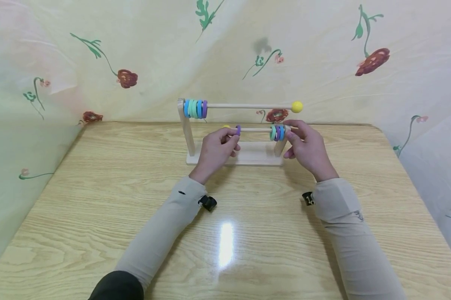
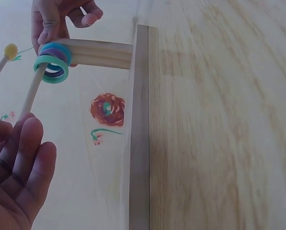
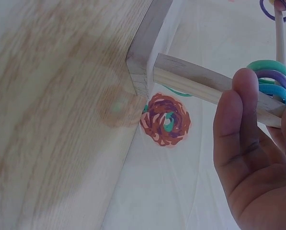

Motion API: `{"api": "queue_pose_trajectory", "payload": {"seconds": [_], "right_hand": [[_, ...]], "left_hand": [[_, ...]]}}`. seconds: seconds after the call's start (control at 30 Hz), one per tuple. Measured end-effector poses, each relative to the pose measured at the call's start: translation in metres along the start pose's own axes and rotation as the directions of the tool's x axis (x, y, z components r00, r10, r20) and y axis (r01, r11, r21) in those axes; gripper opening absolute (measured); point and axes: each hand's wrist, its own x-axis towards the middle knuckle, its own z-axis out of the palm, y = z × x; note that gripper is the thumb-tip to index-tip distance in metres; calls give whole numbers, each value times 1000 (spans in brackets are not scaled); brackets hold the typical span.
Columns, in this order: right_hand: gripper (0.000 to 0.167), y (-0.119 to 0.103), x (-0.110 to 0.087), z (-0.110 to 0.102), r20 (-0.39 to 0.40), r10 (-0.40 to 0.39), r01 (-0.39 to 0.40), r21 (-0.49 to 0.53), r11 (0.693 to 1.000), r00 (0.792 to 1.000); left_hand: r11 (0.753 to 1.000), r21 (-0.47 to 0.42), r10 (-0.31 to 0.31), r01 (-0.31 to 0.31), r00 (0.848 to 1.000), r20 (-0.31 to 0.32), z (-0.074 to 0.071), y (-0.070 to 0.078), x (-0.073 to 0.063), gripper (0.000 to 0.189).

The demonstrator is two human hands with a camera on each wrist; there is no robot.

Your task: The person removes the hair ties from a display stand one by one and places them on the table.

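A wooden stand (image 1: 255, 155) carries two rods on upright posts. My left hand (image 1: 215, 151) pinches a purple ring (image 1: 238, 130) around the lower rod (image 1: 255, 130), close to that rod's mostly hidden yellow end ball (image 1: 226, 126). At the other end my right hand (image 1: 308, 150) grips the top of the right post (image 1: 280, 146) between thumb and fingers. Against that post sit a green ring (image 3: 267, 66), a purple ring (image 3: 277, 76) and a blue ring (image 3: 272, 91). In the left wrist view, the left fingers hide the pinched ring.
Blue, green and purple rings (image 1: 204, 109) sit on the upper rod (image 1: 247, 106) beside the left post (image 1: 188, 133). A yellow ball (image 1: 297, 107) caps its right end. The stand is on a wood-grain table (image 1: 262, 233), before a flowered cloth (image 1: 165, 50).
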Motion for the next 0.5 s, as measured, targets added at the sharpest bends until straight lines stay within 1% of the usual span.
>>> {"api": "queue_pose_trajectory", "payload": {"seconds": [0.13,0.27,0.5], "right_hand": [[35,0,0,0,2,2,-2,5,1000,1000],[35,0,0,0,1,1,-1,6,1000,1000],[35,0,0,0,2,-7,7,12,1000,1000]], "left_hand": [[1000,-24,-20,20,1000,-10,-3,0,-2,13],[999,-38,-34,33,999,-35,-7,0,-3,11],[997,-76,-8,0,994,-106,-11,-1,-4,11]]}}
